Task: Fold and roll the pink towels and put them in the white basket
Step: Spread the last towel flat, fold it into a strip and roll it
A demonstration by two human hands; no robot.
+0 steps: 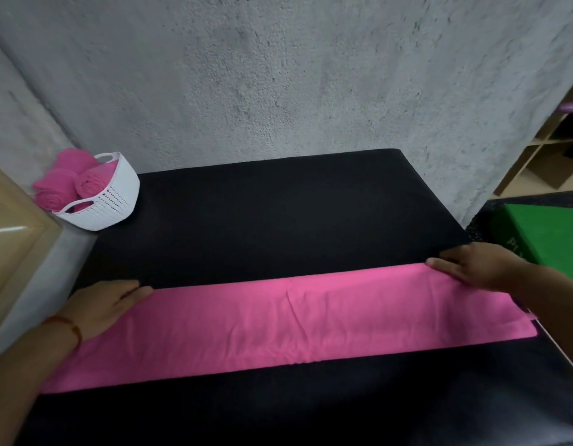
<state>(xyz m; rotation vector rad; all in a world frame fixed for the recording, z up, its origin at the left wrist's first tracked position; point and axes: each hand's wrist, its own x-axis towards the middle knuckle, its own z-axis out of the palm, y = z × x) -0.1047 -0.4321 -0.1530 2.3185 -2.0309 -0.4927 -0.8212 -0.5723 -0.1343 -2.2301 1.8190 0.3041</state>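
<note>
The pink towel (278,320) lies folded into a long strip across the black table (278,214). The left hand (101,309) and right hand (478,267) press flat on its two ends, fingers straight and close together, gripping nothing. Smooth the creases and square the edges, then roll tightly from one end. The white basket (117,201), at the table's far left corner, holds several rolled towels (92,183).

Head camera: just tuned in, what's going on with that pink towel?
A person has a pink towel folded into a long strip and laid across the black table. The left hand lies flat on its left end and the right hand rests on its far right corner, so both hands are flattening it. It is not rolled yet. The white basket by the table's far left corner already holds several rolled towels.
</note>
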